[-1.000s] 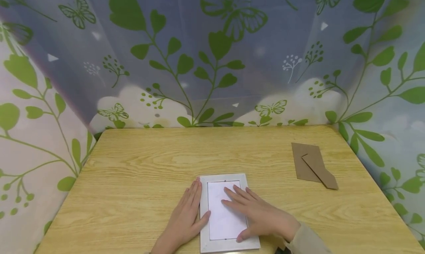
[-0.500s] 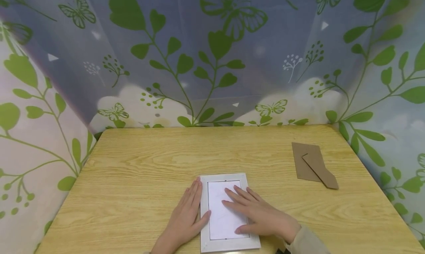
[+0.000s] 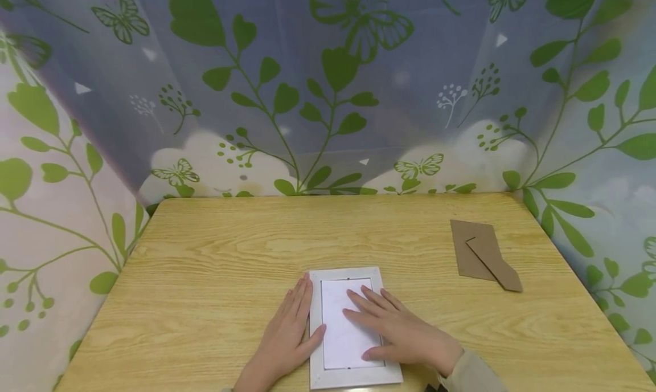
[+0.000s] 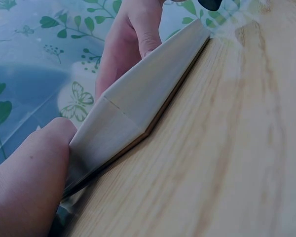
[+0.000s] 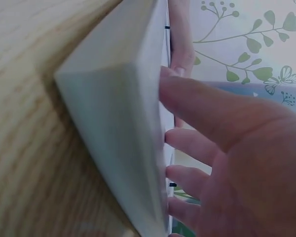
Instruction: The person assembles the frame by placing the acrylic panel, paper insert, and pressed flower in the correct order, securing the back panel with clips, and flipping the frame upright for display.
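A white picture frame [image 3: 316, 346] lies flat at the table's near edge, with a white sheet of paper [image 3: 338, 335] set in its recess. Along the left rail lies my left hand [image 3: 287, 329], fingers straight and together, its thumb reaching over the rail to the paper's edge. My right hand [image 3: 400, 332] rests spread on the paper, fingertips touching it from the right side. In the right wrist view the thumb and fingertips of the right hand [image 5: 237, 133] meet the back face of the frame [image 5: 118, 113]. Seen from the left wrist, the frame [image 4: 133, 94] lies against the table.
A brown backing board [image 3: 471, 249] with a stand leg [image 3: 494, 266] lies at the table's right rear. The wooden table [image 3: 205, 266] meets a curtain [image 3: 256, 124] printed with leaves and butterflies behind and at both sides. A small dark object [image 3: 435, 388] shows beneath the right sleeve.
The right thumb has slid slightly left onto the paper from the frame's lower right. Otherwise both hands and the picture frame stay in place.
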Action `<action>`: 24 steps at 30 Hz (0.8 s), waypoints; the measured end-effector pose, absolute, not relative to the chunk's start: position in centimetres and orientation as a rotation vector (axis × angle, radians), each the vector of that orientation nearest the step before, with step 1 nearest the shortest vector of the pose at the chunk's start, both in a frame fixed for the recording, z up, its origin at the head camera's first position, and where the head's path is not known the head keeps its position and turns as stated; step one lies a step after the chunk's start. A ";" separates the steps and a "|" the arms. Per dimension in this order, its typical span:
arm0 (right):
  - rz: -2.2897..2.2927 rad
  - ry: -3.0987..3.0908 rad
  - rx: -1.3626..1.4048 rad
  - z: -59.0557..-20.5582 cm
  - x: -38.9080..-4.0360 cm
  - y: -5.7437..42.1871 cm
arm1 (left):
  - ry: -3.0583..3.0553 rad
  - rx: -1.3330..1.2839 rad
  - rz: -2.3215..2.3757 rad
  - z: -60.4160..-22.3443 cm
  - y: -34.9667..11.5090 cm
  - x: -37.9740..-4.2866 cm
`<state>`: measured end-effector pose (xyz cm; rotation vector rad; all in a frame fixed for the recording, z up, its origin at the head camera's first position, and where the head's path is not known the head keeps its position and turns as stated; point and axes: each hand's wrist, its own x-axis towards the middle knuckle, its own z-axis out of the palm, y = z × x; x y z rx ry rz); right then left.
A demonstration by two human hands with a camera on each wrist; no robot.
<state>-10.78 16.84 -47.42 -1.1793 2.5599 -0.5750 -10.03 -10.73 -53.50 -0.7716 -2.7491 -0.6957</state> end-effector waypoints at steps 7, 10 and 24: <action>-0.586 2.553 -1.212 -46.8 -11.2 16.0 | -2.738 -0.770 -0.694 -53.6 -10.9 -10.1; -0.569 2.545 -1.261 -46.6 -11.6 15.3 | -2.737 -0.772 -0.681 -53.7 -10.9 -10.2; -0.397 2.510 -1.190 -46.0 -11.9 13.9 | -2.744 -0.777 -0.635 -53.7 -10.8 -10.0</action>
